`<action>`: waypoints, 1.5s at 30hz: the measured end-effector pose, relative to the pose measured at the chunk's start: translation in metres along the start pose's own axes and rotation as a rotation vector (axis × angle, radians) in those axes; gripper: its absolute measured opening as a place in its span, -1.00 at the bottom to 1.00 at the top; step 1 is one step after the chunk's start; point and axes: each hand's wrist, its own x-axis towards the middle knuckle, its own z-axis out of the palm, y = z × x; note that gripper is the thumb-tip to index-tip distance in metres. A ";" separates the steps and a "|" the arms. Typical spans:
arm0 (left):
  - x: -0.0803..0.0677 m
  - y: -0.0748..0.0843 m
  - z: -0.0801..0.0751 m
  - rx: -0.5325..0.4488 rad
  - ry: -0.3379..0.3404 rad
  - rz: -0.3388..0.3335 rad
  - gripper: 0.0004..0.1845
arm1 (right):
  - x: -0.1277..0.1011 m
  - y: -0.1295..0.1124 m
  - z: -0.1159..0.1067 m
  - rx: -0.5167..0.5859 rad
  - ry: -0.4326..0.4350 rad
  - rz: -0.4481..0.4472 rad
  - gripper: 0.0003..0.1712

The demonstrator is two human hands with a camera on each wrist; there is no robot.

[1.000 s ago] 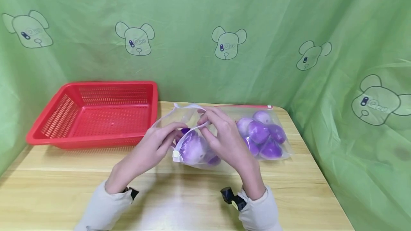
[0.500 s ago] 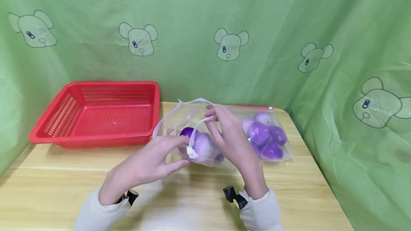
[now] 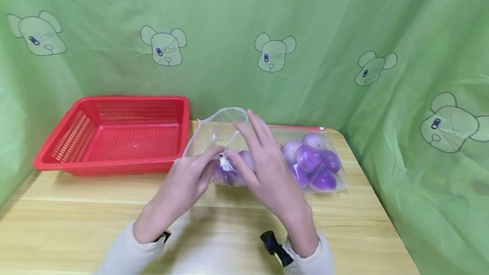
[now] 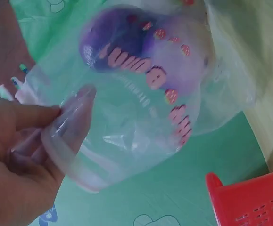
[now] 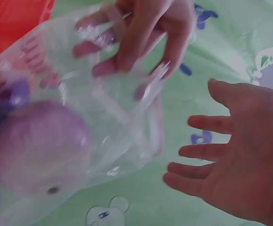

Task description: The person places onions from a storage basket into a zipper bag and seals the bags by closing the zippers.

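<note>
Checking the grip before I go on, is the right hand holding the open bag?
No, the right hand is spread open beside the open bag, touching nothing; the left hand grips it.

Front of table (image 3: 95,224): bare wood, open room for both hands.
Left: red basket (image 3: 114,135) blocks the back corner.
Middle: open bag (image 3: 214,139) stands between left hand (image 3: 187,181) and right hand (image 3: 267,169).
Right: second bag (image 3: 317,160) lies just beside, filling that side.
Behind: green curtain (image 3: 244,20) closes everything off.

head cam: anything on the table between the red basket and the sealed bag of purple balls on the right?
Yes, in the head view: the open zip bag with purple balls, gripped by the left hand, with the right hand open beside it.
</note>
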 end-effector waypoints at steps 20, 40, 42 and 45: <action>0.003 0.007 -0.001 -0.088 -0.057 0.080 -0.64 | -0.006 0.006 -0.012 -0.081 -0.032 0.059 -0.77; 0.004 -0.038 -0.028 0.337 0.185 -0.008 -0.85 | -0.003 0.053 -0.030 -0.081 0.289 -0.015 -0.78; 0.004 -0.037 -0.028 0.286 0.191 0.005 -0.80 | -0.003 0.053 -0.030 -0.065 0.297 -0.008 -0.77; 0.005 -0.035 -0.027 0.263 0.205 0.014 -0.74 | -0.002 0.052 -0.031 -0.025 0.287 0.007 -0.72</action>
